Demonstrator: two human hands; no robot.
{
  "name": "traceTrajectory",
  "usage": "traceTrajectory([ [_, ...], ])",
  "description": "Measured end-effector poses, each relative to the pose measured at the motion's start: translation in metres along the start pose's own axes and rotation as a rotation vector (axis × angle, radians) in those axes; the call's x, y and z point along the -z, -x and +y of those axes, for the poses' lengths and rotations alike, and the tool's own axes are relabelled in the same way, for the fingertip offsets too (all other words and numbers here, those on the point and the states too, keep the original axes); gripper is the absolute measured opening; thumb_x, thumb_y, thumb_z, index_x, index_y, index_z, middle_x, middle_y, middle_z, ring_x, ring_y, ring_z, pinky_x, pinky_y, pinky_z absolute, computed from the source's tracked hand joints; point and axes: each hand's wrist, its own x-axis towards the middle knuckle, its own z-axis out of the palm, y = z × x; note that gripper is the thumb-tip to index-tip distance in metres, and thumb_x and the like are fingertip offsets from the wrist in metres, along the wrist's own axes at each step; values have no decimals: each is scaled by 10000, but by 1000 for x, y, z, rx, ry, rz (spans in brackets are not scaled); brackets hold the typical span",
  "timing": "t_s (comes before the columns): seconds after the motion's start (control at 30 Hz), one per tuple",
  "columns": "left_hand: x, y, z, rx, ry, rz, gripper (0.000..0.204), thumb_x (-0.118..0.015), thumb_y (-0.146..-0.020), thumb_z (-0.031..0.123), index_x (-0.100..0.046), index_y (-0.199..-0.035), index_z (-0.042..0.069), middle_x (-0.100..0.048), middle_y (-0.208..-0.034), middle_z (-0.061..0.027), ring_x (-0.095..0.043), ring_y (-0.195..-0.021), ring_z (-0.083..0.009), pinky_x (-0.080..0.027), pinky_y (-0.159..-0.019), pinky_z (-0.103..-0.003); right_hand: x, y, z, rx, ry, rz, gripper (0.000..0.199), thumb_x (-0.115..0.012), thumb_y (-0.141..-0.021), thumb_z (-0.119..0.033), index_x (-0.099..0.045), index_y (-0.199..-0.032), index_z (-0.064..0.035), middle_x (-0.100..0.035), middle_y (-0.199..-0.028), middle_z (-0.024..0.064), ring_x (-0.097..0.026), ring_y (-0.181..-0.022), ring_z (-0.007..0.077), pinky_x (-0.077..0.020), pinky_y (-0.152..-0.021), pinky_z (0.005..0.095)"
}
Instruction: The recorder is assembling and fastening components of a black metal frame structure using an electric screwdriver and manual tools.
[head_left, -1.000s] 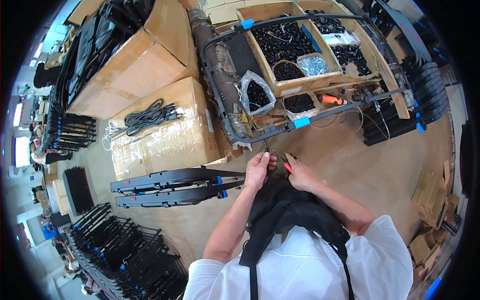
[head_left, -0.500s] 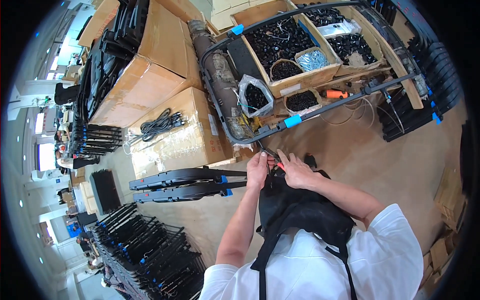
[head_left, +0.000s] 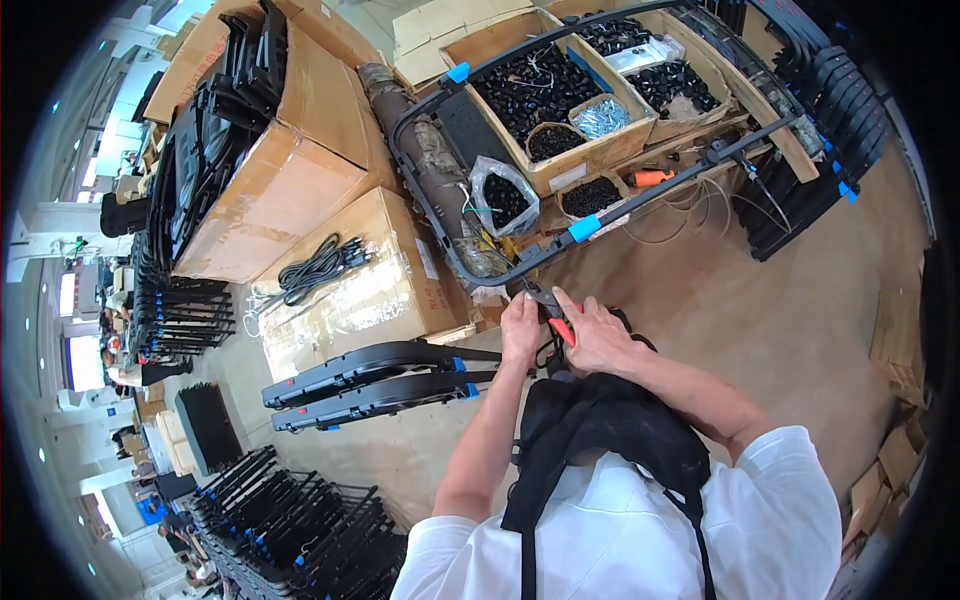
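My right hand is closed around red-handled pliers, their dark jaws angled up and left. My left hand is closed in a pinch beside the jaws, just under the near tube of a black bent-tube frame. What lies between its fingers is too small and dark to make out. A thin black cord hangs below the two hands. Blue tape wraps the frame's near tube to the right of them.
Beyond the hands stand a wooden parts box of black pieces and screws, a plastic bag and an orange-handled tool. Cartons with a coiled black cable stand left. Black frame parts jut toward my left arm.
The view has shifted slightly. The pliers show more plainly between my hands, with the red handle and jaws more upright. My right forefinger is raised a little along them.
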Motion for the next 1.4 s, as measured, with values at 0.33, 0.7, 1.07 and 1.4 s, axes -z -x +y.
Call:
traceTrajectory([
  [0.33,48,-19,127,-179,-777,141,352,-590,-1017,325,-776,-919,42,-768,-1001,-154,-686,-1047,-388,-520,-871,-484,-26,12,-24,-18,161,290,868,-676,-857,-130,-316,-1643,-202,-578,-1053,250,-692,-867,415,-587,-731,506],
  [0.7,28,-89,107,-456,-1300,-224,486,-465,-1045,458,-709,-976,43,-736,-1029,-260,-692,-999,-477,-529,-905,-572,-53,-2,-47,-101,204,429,775,-670,-905,-149,-386,-1615,-270,-557,-1073,222,-677,-880,387,-598,-701,473],
  [1.07,20,-94,102,-333,-1301,-49,486,-478,-1036,442,-753,-1009,42,-747,-1065,-240,-706,-1026,-447,-533,-925,-539,-77,-24,-60,-219,313,493,872,-719,-808,-146,-391,-1614,-195,-560,-1050,186,-663,-889,333,-594,-672,400],
  [1.4,15,-103,96,-343,-1312,-37,477,-508,-1008,465,-751,-980,56,-748,-1033,-229,-704,-1002,-448,-532,-883,-554,-90,-56,38,32,-1038,-11,812,-668,-811,-85,-420,-1583,-61,-715,-1116,101,-655,-846,200,-527,-714,336],
])
